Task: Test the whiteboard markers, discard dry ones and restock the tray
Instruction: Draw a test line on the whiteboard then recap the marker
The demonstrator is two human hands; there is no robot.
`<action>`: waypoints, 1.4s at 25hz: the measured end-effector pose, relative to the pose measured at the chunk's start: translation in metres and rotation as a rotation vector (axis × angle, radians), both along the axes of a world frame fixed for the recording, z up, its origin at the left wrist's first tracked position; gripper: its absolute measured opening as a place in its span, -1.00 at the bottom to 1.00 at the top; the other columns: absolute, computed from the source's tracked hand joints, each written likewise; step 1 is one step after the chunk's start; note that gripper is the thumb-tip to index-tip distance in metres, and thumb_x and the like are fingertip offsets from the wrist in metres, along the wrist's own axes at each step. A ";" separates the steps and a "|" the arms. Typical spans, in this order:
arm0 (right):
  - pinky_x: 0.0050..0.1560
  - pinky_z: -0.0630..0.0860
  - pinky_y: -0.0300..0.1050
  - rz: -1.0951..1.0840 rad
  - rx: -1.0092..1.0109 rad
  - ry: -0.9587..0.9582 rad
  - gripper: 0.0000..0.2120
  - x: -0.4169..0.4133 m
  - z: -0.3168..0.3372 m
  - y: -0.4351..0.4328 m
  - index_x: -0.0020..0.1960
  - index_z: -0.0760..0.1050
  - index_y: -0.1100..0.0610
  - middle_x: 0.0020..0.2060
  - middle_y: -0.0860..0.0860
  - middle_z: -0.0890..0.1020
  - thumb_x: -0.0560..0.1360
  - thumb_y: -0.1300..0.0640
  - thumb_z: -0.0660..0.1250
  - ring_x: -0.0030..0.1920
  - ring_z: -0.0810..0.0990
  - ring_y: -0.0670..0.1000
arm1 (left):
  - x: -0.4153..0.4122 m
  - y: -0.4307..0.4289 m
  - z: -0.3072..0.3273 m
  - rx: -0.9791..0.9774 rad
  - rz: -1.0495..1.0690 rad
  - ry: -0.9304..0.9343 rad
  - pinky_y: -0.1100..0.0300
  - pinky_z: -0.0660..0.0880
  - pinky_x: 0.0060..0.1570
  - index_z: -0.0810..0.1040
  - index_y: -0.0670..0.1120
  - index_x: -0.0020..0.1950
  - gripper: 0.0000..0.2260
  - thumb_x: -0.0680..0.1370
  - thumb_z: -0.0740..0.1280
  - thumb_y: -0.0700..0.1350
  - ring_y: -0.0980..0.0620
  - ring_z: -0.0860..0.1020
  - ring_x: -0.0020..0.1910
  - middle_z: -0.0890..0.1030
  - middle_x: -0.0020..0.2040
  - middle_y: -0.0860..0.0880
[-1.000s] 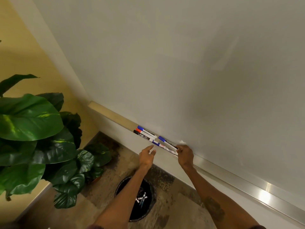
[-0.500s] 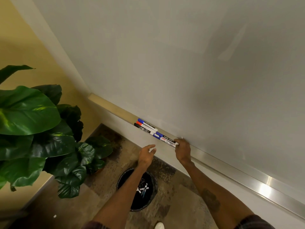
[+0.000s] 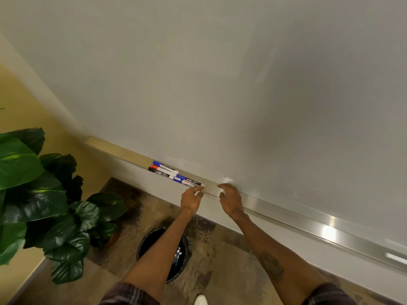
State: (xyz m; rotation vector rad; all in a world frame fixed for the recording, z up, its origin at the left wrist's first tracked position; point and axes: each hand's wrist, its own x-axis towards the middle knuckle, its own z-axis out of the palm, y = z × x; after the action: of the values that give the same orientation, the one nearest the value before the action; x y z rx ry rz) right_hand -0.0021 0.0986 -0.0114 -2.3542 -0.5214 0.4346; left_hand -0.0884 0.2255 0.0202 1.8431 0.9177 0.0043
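A large-leaved plant point(image 3: 33, 194) is seen at 8 o'clock, set against a yellow wall point(image 3: 26, 111). On the floor point(image 3: 231, 271), at 6 o'clock from the hands, a black bin point(image 3: 152, 241) is partly hidden by the left forearm, and a few binned markers point(image 3: 178, 254) are made out inside it. The tray markers point(image 3: 174, 173) are laid in a tight cluster in the tray point(image 3: 308, 219) under the whiteboard point(image 3: 220, 84), at 10 o'clock from the left hand point(image 3: 191, 198). That hand is held loosely curled with nothing gripped. Its thumb tip is placed at the cluster's right end, but contact cannot be told. The right hand point(image 3: 231, 199) is found just beside it at 3 o'clock, over the tray's edge, with fingers half curled. A small white blur is seen between thumb and fingers, and whether it is held cannot be told. A white shoe point(image 3: 200, 300) is cut off at 6 o'clock.
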 end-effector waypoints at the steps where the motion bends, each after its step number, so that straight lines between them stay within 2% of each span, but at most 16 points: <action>1: 0.42 0.28 -0.13 -0.004 -0.004 -0.016 -0.66 0.002 0.004 -0.017 0.34 0.50 0.11 0.36 0.05 0.50 0.60 0.29 0.20 0.39 0.41 0.05 | 0.005 -0.014 0.004 0.001 -0.037 0.002 0.07 0.34 0.43 0.56 -0.12 0.34 -0.72 0.64 0.28 -0.15 -0.09 0.46 0.39 0.52 0.39 -0.11; 6: 0.41 0.30 -0.08 -0.033 -0.033 -0.075 -0.67 0.013 0.022 -0.098 0.34 0.51 0.12 0.35 0.05 0.52 0.60 0.24 0.23 0.38 0.41 0.07 | 0.031 -0.082 0.015 0.003 -0.205 -0.014 0.14 0.30 0.42 0.53 -0.13 0.37 -0.69 0.64 0.28 -0.13 -0.07 0.46 0.38 0.51 0.40 -0.10; 13: 0.37 0.34 -0.03 -0.119 -0.089 -0.128 -0.67 0.025 0.040 -0.217 0.32 0.53 0.15 0.32 0.08 0.54 0.57 0.24 0.24 0.35 0.41 0.12 | 0.055 -0.187 0.027 -0.031 -0.341 -0.038 0.12 0.33 0.43 0.52 -0.14 0.39 -0.68 0.63 0.29 -0.14 -0.06 0.46 0.38 0.50 0.41 -0.10; 17: 0.38 0.34 -0.03 -0.205 -0.103 -0.136 -0.66 0.028 0.046 -0.287 0.34 0.50 0.16 0.32 0.09 0.53 0.58 0.24 0.23 0.35 0.40 0.13 | 0.072 -0.249 0.032 -0.027 -0.411 -0.041 0.18 0.35 0.36 0.52 -0.16 0.38 -0.67 0.62 0.29 -0.17 -0.05 0.49 0.35 0.52 0.38 -0.11; 30: 0.40 0.31 -0.02 -0.551 -0.059 -0.067 -0.66 0.040 0.038 -0.493 0.38 0.45 0.17 0.37 0.11 0.48 0.62 0.20 0.21 0.40 0.37 0.13 | 0.117 -0.439 0.028 -0.087 -0.630 -0.006 0.17 0.35 0.39 0.49 -0.17 0.41 -0.65 0.63 0.30 -0.12 -0.03 0.48 0.37 0.52 0.38 -0.10; 33: 0.36 0.36 0.03 -0.668 -0.020 -0.032 -0.68 0.043 0.029 -0.535 0.35 0.48 0.18 0.33 0.13 0.51 0.61 0.19 0.24 0.36 0.40 0.16 | 0.125 -0.474 0.021 -0.089 -0.665 0.004 0.24 0.37 0.30 0.51 -0.19 0.38 -0.67 0.63 0.30 -0.14 -0.01 0.51 0.31 0.57 0.31 -0.06; 35: 0.31 0.42 0.06 -0.755 0.022 -0.005 -0.68 0.046 0.022 -0.561 0.33 0.50 0.20 0.27 0.15 0.55 0.59 0.20 0.26 0.29 0.47 0.18 | 0.129 -0.495 0.017 -0.110 -0.683 0.015 0.31 0.36 0.12 0.59 -0.15 0.28 -0.75 0.62 0.30 -0.15 0.07 0.52 0.16 0.58 0.13 0.00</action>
State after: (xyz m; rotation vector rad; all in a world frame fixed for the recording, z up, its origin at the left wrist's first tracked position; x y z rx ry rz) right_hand 0.0442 -0.4628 0.0102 -2.3193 0.3680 0.0651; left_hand 0.0405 -0.2697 0.0376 1.9675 0.2546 -0.4713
